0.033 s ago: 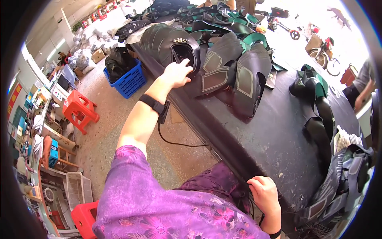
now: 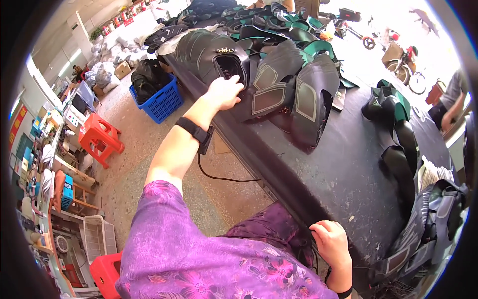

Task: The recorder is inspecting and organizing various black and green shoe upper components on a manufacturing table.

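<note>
On the far left part of the dark table, my left hand (image 2: 225, 93) reaches to the near edge of a stack of black shoe uppers (image 2: 201, 55), beside its oval opening. Its fingers are partly bent and apart, touching the stack; no piece is seen lifted. Right of it lie fanned stacks of dark cut pieces with outlined patches (image 2: 306, 99). My right hand (image 2: 332, 242) rests at the table's near edge with its fingers curled together. Whatever those fingers may hold is hidden.
Green-lined black pieces (image 2: 259, 35) heap the table's far end. More dark pieces (image 2: 398, 134) lie at the right, beside grey bundles (image 2: 433, 214). Left of the table stand a blue crate (image 2: 159, 102) and a red stool (image 2: 99, 139). A person's arm (image 2: 453, 112) shows far right.
My left hand has shifted very slightly at the stack, its fingers drawing a little closer together. The person at the right has moved slightly. My right hand has stayed put.
</note>
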Motion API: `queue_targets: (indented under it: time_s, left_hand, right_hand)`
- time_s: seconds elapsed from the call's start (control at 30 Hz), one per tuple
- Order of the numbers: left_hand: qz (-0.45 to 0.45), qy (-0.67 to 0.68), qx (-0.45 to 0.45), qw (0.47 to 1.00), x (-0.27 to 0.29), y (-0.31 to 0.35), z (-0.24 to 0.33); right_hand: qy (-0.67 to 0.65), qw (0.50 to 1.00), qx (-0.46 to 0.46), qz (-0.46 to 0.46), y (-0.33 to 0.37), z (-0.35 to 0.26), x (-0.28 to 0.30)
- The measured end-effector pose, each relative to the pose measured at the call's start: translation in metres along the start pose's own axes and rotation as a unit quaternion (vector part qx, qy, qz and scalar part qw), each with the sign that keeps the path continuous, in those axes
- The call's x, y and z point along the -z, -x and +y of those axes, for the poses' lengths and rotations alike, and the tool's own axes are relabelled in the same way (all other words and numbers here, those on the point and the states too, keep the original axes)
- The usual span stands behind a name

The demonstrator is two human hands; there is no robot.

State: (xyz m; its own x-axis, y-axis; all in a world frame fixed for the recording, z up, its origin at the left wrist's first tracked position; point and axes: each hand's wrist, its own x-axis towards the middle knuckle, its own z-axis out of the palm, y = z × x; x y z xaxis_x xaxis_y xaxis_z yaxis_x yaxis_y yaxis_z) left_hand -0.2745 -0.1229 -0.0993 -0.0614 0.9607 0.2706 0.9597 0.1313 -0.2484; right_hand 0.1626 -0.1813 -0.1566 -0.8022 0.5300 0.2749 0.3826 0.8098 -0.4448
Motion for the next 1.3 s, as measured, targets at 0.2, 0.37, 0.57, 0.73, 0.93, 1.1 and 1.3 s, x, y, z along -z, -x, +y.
queue_targets:
  time_s: [0.2, 0.37, 0.57, 0.73, 0.93, 1.1, 1.3]
  left_hand:
    - [0.037, -0.03, -0.007, 0.999, -0.014, 0.0, -0.007]
    - [0.079, -0.02, 0.023, 0.996, -0.03, 0.005, -0.005]
    - [0.038, -0.061, 0.068, 0.995, -0.028, 0.0, 0.008]
    - [0.168, -0.051, -0.024, 0.984, 0.01, -0.008, 0.04]
    - [0.014, 0.085, -0.126, 0.988, 0.048, -0.051, 0.106]
    - [-0.064, 0.073, -0.212, 0.972, 0.068, -0.063, 0.163]
    - [-0.135, 0.07, -0.337, 0.929, 0.06, -0.057, 0.214]
  right_hand:
    - [0.002, 0.999, -0.027, -0.024, 0.011, 0.006, 0.001]
    - [0.002, 0.999, -0.023, -0.022, 0.015, 0.011, 0.006]
    - [0.018, 1.0, 0.008, -0.001, 0.013, 0.013, 0.032]
    - [0.111, 0.984, -0.124, 0.071, 0.032, 0.034, 0.067]
    - [0.216, 0.918, -0.289, 0.163, 0.057, 0.054, 0.103]
    - [0.206, 0.91, -0.348, 0.089, 0.046, 0.054, 0.136]
    - [0.159, 0.925, -0.31, 0.154, -0.007, 0.089, 0.171]
